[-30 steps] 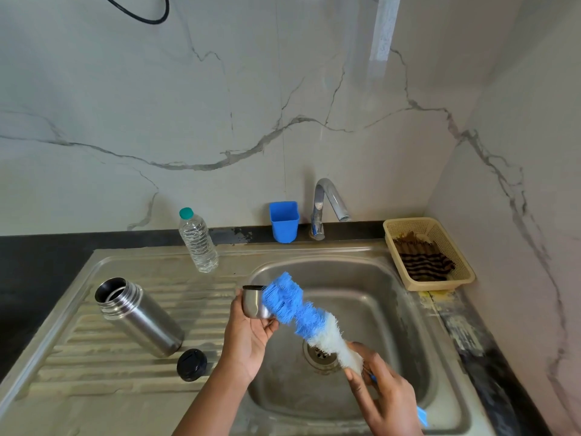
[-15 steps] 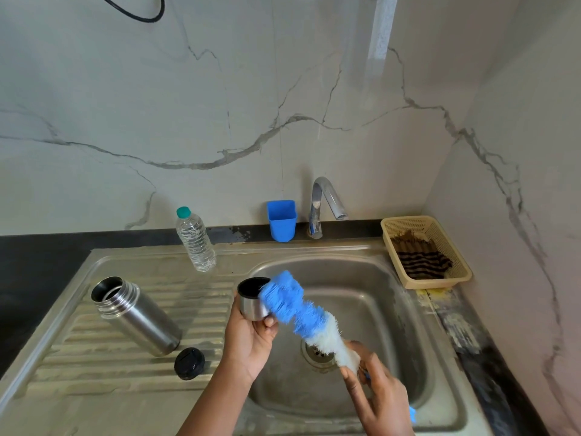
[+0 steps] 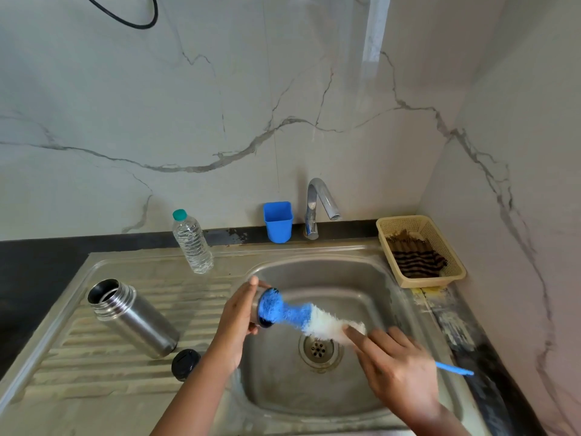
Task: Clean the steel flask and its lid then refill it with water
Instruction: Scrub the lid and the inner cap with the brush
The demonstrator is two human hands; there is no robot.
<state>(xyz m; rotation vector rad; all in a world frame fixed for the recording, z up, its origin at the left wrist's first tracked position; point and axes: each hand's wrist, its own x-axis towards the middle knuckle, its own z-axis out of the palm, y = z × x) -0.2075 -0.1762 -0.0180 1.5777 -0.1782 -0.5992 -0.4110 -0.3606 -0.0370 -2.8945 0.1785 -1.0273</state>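
Observation:
The open steel flask (image 3: 135,319) stands on the ribbed drainboard at the left, tilted in the wide-angle view. A black inner stopper (image 3: 185,364) lies beside its base. My left hand (image 3: 237,313) grips the small steel lid cup (image 3: 256,309) over the basin's left rim, its mouth turned right. My right hand (image 3: 393,363) holds a blue and white bottle brush (image 3: 301,314) by its handle. The brush's blue tip is pushed into the cup's mouth.
The sink basin (image 3: 371,278) with its drain (image 3: 319,349) lies below my hands. A chrome tap (image 3: 317,202), a blue plastic cup (image 3: 278,220) and a clear water bottle (image 3: 191,243) stand along the back. A beige basket (image 3: 421,221) with a striped cloth sits right.
The lid cup has turned its mouth toward the brush, and the brush tip has gone from beside the cup into it. My right hand has risen and swung to the right.

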